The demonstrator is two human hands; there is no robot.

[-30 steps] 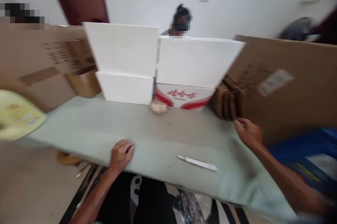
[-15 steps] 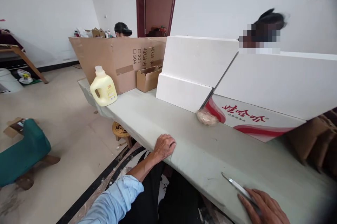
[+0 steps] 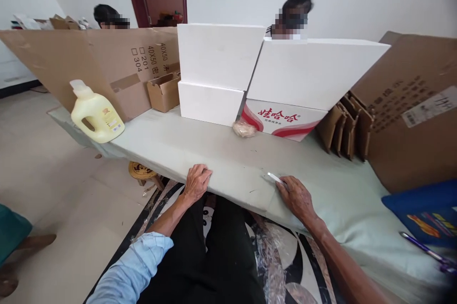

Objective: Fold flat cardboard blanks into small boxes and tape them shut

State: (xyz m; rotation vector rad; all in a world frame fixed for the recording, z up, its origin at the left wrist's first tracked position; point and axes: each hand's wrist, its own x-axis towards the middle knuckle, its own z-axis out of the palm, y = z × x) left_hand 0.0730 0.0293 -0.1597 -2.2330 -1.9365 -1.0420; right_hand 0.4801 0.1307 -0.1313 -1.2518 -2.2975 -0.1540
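Observation:
My left hand [image 3: 197, 181] rests on the near edge of the cloth-covered table [image 3: 217, 151], its fingers curled in; whatever might be inside them is hidden. Over the tabletop to the right, my right hand [image 3: 297, 197] grips a slim silver tool [image 3: 274, 178] whose thin curved tip points left and away from me. A crumpled clear plastic bundle [image 3: 244, 129] lies beyond both hands, against a white box with red Chinese lettering [image 3: 282, 120].
White foam blocks [image 3: 221, 56] stand across the back. A yellow detergent bottle [image 3: 98, 116] and small carton [image 3: 164, 94] are left. Folded cardboard [image 3: 344, 127], a blue packet [image 3: 424, 216] and a purple pen [image 3: 421, 247] lie right. Two people [image 3: 296, 8] sit behind.
My view has turned right, bringing the folded cardboard, blue packet and pen into sight. My right hand, still on the tool, now appears farther in over the table. The left hand stays at the edge.

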